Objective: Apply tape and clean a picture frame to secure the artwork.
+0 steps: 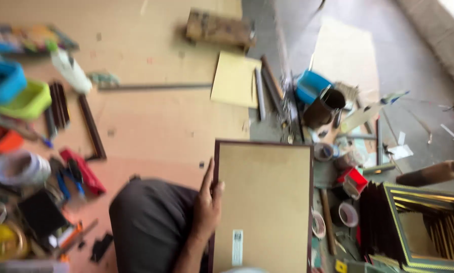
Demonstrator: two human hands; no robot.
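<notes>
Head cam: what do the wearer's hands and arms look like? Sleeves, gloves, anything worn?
Only one hand shows: the left hand, bare, no glove, no ring or watch visible. Its forearm is bare too, with no sleeve in frame. The picture is motion-blurred, so fine detail cannot be told. The right hand is out of view.

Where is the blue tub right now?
In the head view, the blue tub sits at the upper right of the middle, just behind a dark brown cup and beyond the far edge of the backed picture frame that the left hand holds.
</notes>
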